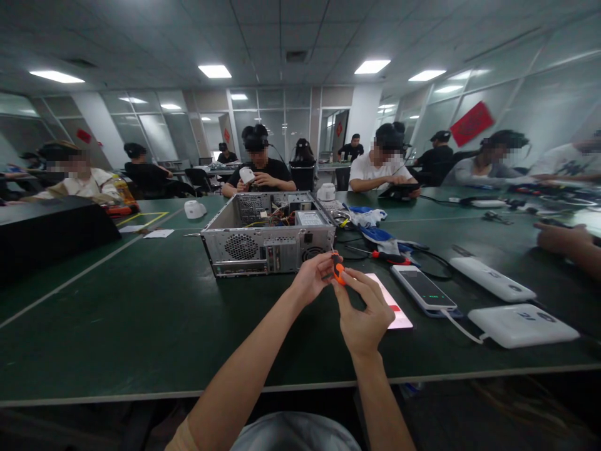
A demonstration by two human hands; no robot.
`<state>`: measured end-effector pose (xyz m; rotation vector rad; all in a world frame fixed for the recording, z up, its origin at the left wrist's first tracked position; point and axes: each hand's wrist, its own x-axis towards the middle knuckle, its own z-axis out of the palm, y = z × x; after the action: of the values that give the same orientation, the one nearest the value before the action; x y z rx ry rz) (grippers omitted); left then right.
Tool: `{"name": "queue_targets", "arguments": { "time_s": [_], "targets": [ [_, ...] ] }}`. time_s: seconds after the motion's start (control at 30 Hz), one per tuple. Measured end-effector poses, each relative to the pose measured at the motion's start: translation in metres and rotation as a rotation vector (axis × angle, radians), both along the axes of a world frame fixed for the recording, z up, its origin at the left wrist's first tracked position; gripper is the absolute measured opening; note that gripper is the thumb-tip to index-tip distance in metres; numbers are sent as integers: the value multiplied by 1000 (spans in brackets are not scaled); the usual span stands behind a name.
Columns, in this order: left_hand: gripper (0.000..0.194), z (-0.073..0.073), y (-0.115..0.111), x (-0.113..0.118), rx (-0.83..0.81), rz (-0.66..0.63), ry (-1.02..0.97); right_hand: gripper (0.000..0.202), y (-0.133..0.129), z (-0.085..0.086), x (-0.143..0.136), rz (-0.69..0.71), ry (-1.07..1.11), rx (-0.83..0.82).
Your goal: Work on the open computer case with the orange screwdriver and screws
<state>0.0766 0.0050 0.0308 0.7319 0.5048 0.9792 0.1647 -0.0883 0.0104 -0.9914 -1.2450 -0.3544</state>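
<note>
An open metal computer case (282, 241) lies on the green table (141, 326), its rear panel toward me. At its near right corner, my right hand (364, 307) pinches the orange end of a black-and-orange screwdriver (338, 268) between thumb and fingers. The tool's thin shaft points up toward the case's corner; its tip is too small to make out. My left hand (313, 275) is beside the handle, fingers curled near its front end. Whether the left fingers grip the shaft or only touch it is unclear. Wires and a silver power supply (308, 218) show inside the case.
Right of the case lie blue-white gloves (375, 235), a red-black screwdriver (390, 257), black cables, a phone (425, 288), white power banks (521, 324) and a pink-white card (389, 304). A black case (56, 232) stands left. Several people sit around; one person's hand (563, 241) is at right.
</note>
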Motion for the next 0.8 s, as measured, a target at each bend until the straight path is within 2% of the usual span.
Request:
{"name": "queue_targets", "arguments": {
  "time_s": [0.17,0.37,0.57,0.63,0.73,0.8],
  "targets": [
    [21,-3,2,0,52,-8,19,16,0,-1,0,-21,-26,9],
    [25,-8,8,-1,90,7,-2,20,2,-2,-4,20,-105,16],
    [22,-10,8,0,138,-8,-23,17,2,-1,-6,23,-93,-8],
    [23,-10,7,1,137,-5,-5,15,2,1,-6,-11,-50,-19],
    [22,-10,6,2,132,4,13,29,2,-1,-5,-63,100,-51],
    [21,-10,6,3,128,2,16,34,3,-3,-3,-41,207,-150]
  ]
}}
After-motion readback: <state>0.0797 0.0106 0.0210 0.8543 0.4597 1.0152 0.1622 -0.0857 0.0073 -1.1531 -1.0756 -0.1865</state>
